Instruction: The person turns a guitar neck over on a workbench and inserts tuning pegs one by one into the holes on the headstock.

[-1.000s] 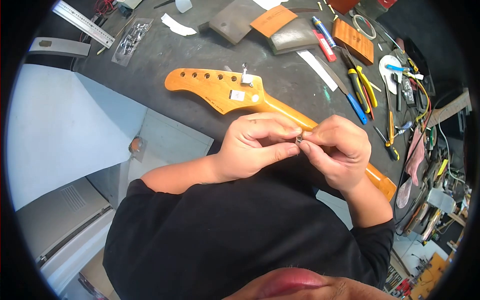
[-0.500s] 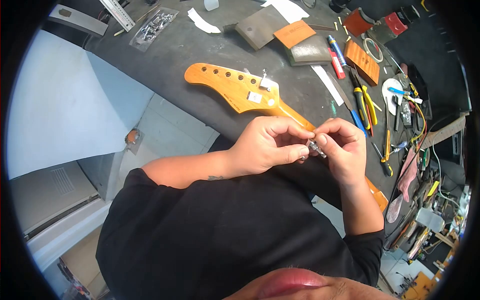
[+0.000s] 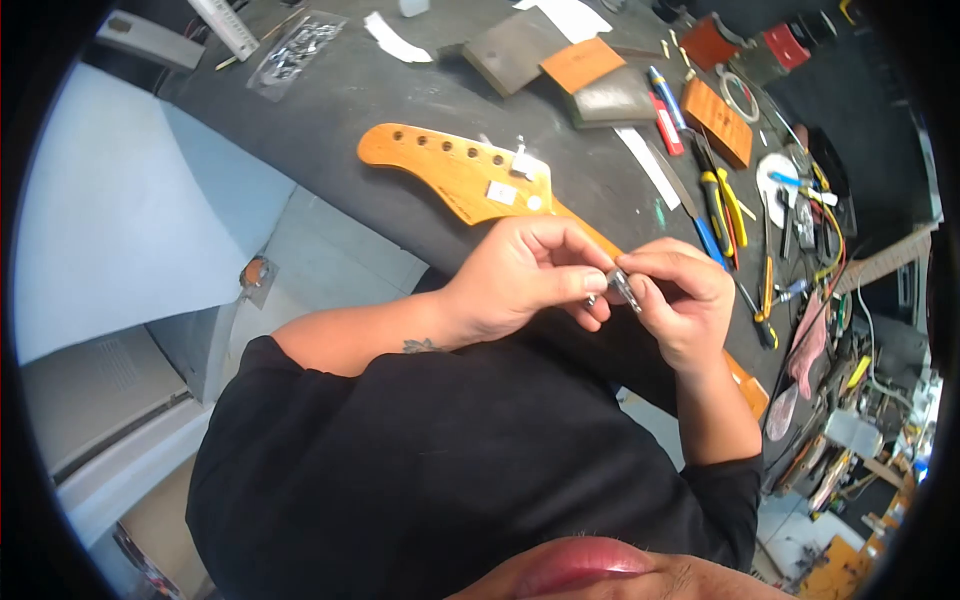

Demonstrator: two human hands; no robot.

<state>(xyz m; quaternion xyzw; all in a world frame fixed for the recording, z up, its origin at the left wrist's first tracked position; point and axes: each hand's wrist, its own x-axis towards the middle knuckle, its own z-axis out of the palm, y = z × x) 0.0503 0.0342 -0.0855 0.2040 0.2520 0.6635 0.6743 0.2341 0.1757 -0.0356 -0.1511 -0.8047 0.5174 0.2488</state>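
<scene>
Silvery metal hardware (image 3: pixel 625 290) is clamped in the right hand (image 3: pixel 692 300), its long axis slanting back toward the black shirt (image 3: pixel 460 450); the left hand (image 3: pixel 530 285), its grip impossible to tell, sits nearer the guitar headstock (image 3: pixel 450 170) beyond on the surface (image 3: pixel 290 160).

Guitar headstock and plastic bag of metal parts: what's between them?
In the head view, only bare dark tabletop lies between the headstock and bag.

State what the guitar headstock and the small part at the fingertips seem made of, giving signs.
Headstock: apparently wood, smooth finish, judging by its amber colour and light sheen. Small part: probably metal, polished or plated, from its silvery glints; its size leaves this open.
</scene>
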